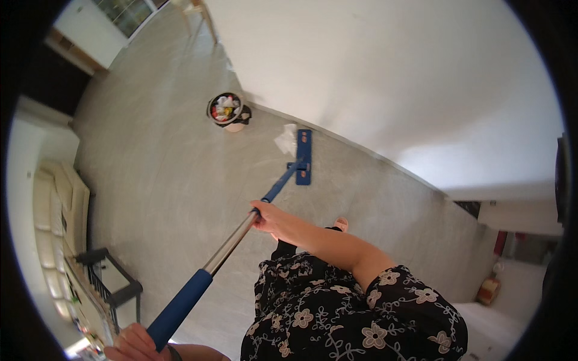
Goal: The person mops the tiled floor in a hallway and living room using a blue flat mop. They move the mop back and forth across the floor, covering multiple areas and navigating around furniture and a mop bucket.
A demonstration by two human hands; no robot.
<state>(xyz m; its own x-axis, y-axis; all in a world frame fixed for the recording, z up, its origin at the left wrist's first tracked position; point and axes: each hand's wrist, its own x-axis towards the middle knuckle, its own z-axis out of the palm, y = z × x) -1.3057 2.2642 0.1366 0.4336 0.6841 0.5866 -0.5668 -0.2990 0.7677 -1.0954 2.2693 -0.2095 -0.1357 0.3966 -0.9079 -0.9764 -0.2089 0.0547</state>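
Observation:
A flat mop with a blue rectangular head (pixel 304 151) lies on the grey floor near the foot of the white wall. Its pole, blue at both ends and bare metal between (pixel 231 243), slants down to the lower left. My right hand (pixel 265 216) grips the pole at the joint of metal and lower blue part. Around the top end of the blue handle grip (pixel 180 307) my left hand (pixel 135 345) is closed, at the bottom edge of the view. A crumpled whitish piece, perhaps plastic or paper (pixel 286 139), touches or nearly touches the mop head's left side.
A round trash bin (pixel 226 108) filled with waste stands by the wall (pixel 361 81). A wooden chair leg (pixel 209 25) shows at the top. At the left are a cream sofa (pixel 49 216) and a dark-framed piece of furniture (pixel 128 293). My slippered foot (pixel 342 224) is below the mop head.

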